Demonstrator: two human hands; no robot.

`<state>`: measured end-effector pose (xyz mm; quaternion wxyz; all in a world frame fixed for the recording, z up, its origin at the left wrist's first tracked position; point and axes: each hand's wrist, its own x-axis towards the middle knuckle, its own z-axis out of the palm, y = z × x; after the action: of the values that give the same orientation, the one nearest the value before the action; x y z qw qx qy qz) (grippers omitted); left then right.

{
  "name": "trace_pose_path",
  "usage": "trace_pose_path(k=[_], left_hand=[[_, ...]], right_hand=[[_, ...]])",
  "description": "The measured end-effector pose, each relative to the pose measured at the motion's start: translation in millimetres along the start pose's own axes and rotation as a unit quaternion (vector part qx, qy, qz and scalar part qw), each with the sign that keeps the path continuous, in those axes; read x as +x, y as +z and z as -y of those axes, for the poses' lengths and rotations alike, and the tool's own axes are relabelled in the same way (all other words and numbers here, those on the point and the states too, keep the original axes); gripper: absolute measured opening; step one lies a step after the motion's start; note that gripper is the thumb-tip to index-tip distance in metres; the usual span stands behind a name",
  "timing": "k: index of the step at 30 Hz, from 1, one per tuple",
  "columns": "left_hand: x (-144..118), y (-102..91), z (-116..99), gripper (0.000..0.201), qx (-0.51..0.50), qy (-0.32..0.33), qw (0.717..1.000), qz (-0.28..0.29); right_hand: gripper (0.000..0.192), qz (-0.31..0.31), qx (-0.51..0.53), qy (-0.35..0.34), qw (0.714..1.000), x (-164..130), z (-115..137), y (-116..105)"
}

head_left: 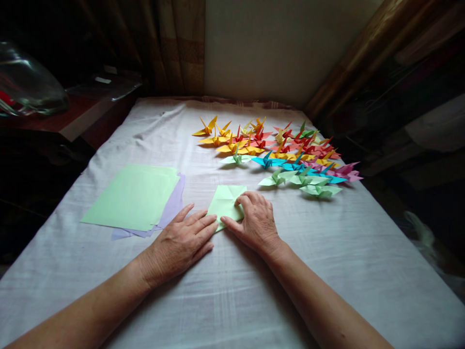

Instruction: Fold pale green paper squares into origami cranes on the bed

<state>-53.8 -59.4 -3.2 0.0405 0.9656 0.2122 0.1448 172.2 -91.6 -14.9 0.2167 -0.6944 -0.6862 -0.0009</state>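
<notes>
Both of our hands are pressed flat on a small folded piece of pale green paper [227,199] near the middle of the table. Our left hand [181,240] lies open, palm down, its fingertips touching the paper's near left edge. Our right hand [256,220] covers the near right corner, fingers curled and bearing down on a crease; neither hand grips anything. The paper shows a few fold lines and is still a flat packet, so we judge this piece to be at an early stage of folding.

Just left of our hands sits a loose stack of flat sheets [134,196], green on top with lilac beneath, not yet folded. Beyond the paper, toward the far right, a crowd of finished paper cranes [279,152] stands in rows: yellow, orange, red, blue, green, pink. All rests on a white cloth [327,242] covering the table.
</notes>
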Motion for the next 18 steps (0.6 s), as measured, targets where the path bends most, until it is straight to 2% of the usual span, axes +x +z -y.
trace_pose_path(k=[3, 7, 14, 18], left_hand=[[2, -2.2, -1, 0.034, 0.006, 0.005, 1.0, -0.001], [2, -2.7, 0, 0.033, 0.004, 0.001, 1.0, 0.002], [0, 0.2, 1, 0.032, 0.011, -0.001, 1.0, 0.002], [1, -0.5, 1, 0.031, 0.014, 0.004, 1.0, 0.002]], right_hand=[[0.044, -0.003, -0.003, 0.003, 1.0, -4, 4, 1], [0.038, 0.0, 0.014, 0.004, 1.0, -5, -1, 1], [0.023, -0.023, 0.026, 0.031, 0.999, -7, -31, 0], [0.016, -0.034, 0.036, 0.013, 0.999, -7, -43, 3]])
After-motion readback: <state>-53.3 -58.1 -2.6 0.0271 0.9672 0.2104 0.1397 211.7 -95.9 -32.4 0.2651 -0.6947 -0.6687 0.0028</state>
